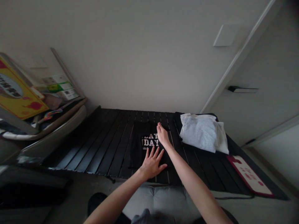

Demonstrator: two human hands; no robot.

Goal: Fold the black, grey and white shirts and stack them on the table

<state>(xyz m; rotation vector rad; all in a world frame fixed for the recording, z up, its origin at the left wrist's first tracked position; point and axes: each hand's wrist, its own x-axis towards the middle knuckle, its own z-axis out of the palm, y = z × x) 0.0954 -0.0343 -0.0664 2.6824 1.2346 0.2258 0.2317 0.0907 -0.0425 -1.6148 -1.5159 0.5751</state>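
A folded black shirt (135, 146) with white printed letters lies on the black slatted table (102, 140). My left hand (152, 163) rests flat on its lower part, palm down, with the fingers spread. At the shirt's right side is my right hand (163, 136), turned on its edge, its fingers stretched out and held together, touching the cloth beside the lettering. Neither hand grips anything. Part of the print is hidden by a fold on the left and by my right hand.
Folded white and light grey clothes (198, 132) lie on dark cloth at the table's right. A red-bordered white mat (249, 175) is near the right corner. At left stands a bin-like holder (80, 109) with a yellow box (21, 93). A grey cushioned seat (140, 199) is in front.
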